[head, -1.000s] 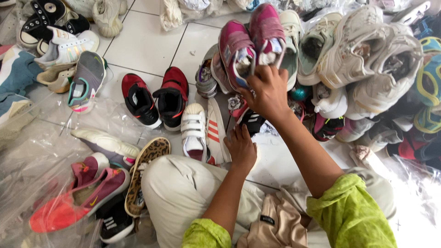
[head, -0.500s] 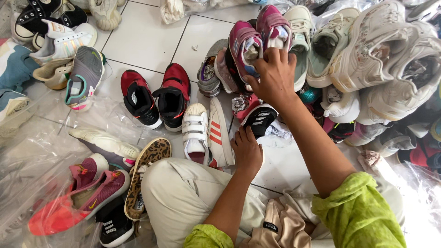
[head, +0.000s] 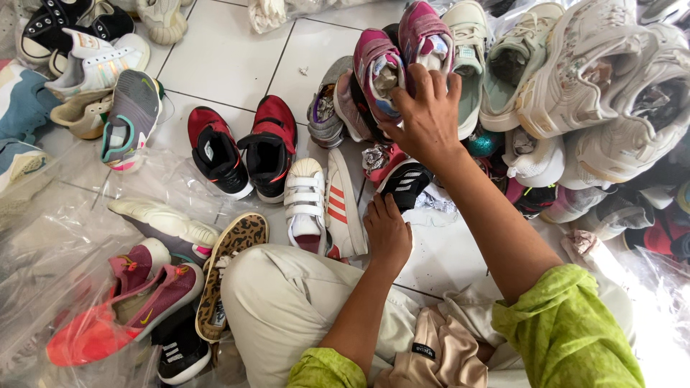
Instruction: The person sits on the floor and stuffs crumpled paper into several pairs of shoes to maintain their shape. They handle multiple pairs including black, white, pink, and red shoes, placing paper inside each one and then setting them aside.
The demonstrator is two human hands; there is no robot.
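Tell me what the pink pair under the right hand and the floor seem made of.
Pink sneakers: apparently matte knit or mesh fabric, going by the soft, dull, woven-looking uppers. Floor: probably glazed ceramic tile, with a smooth white sheen and dark grout lines. The right hand grips the pair.

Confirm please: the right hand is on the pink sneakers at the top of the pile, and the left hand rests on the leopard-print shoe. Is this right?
Not quite. The head view shows the left hand on the black shoe with white stripes, not the leopard-print shoe, which lies apart beside the knee. The right hand is indeed on the pink sneakers.
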